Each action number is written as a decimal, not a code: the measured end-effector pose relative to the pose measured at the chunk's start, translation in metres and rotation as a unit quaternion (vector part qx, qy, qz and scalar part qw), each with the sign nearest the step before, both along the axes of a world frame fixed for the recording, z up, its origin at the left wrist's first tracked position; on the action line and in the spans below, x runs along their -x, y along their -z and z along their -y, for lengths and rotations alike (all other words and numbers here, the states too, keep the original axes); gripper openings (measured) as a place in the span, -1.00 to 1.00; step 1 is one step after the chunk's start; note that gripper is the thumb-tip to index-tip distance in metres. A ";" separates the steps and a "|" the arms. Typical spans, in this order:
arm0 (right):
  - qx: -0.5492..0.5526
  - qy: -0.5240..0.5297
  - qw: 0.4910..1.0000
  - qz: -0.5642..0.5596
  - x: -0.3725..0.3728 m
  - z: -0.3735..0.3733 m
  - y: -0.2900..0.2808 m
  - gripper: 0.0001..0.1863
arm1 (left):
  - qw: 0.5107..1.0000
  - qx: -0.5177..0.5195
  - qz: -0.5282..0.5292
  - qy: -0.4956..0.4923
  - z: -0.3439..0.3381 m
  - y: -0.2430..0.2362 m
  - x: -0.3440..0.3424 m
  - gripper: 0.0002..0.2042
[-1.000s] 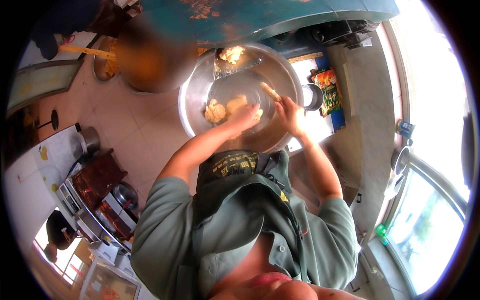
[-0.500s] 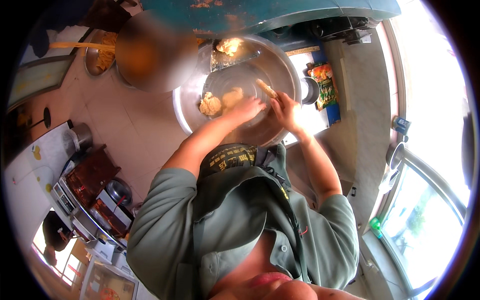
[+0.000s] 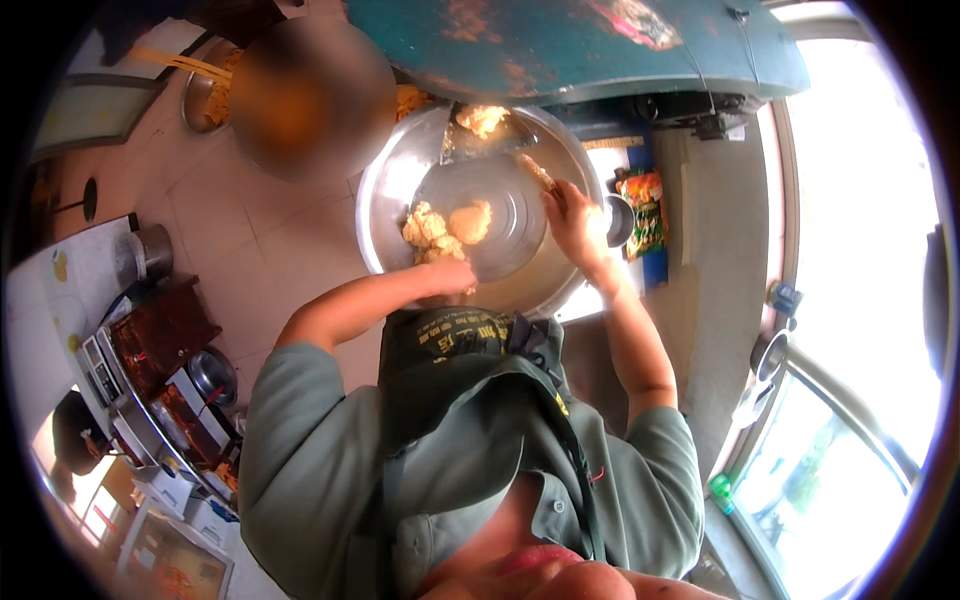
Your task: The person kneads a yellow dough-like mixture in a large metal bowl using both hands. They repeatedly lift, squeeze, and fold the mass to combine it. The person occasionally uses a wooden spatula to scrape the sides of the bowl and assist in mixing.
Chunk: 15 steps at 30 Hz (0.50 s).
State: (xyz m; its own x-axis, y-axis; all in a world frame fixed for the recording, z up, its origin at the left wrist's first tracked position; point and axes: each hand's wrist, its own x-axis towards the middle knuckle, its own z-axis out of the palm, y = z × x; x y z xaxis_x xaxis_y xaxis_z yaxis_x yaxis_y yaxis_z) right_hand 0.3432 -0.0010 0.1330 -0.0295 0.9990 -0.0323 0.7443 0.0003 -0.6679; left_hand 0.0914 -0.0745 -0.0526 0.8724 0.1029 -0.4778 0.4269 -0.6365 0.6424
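Inside the metal basin (image 3: 515, 225), lumpy dough (image 3: 430, 228)

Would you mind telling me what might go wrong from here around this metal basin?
The left hand is at the near rim of the metal basin, close to the dough lumps, so one might be dragged over the edge. The right hand, holding a stick-like tool, is near the small metal pot outside the basin and could knock it. The far dough lump seems to rest on a dark flat piece and may slide off.
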 end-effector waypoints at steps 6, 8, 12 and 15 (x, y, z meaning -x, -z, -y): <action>0.008 -0.084 0.983 0.163 0.061 -0.079 0.014 -0.71 | 0.996 0.048 -0.006 -0.071 0.004 0.003 -0.003 -0.51; 0.049 -0.076 0.978 0.188 0.072 -0.108 0.026 -0.69 | 0.992 0.073 0.005 -0.103 0.003 -0.005 -0.004 -0.48; 0.027 -0.099 0.974 0.201 0.086 -0.117 0.026 -0.68 | 0.948 0.152 0.118 -0.255 0.002 -0.018 0.012 -0.44; -0.032 -0.124 0.967 0.221 0.089 -0.087 -0.015 -0.67 | 0.858 0.204 0.238 -0.407 0.008 -0.012 0.025 -0.43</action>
State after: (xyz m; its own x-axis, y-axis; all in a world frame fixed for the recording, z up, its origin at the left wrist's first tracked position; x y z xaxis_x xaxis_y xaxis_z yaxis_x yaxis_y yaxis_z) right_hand 0.2537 0.0862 0.1479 -0.2647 0.9637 -0.0354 0.9291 0.2450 -0.2771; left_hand 0.0665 -0.0826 -0.0408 0.6967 0.6802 -0.2280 0.2509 0.0667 0.9657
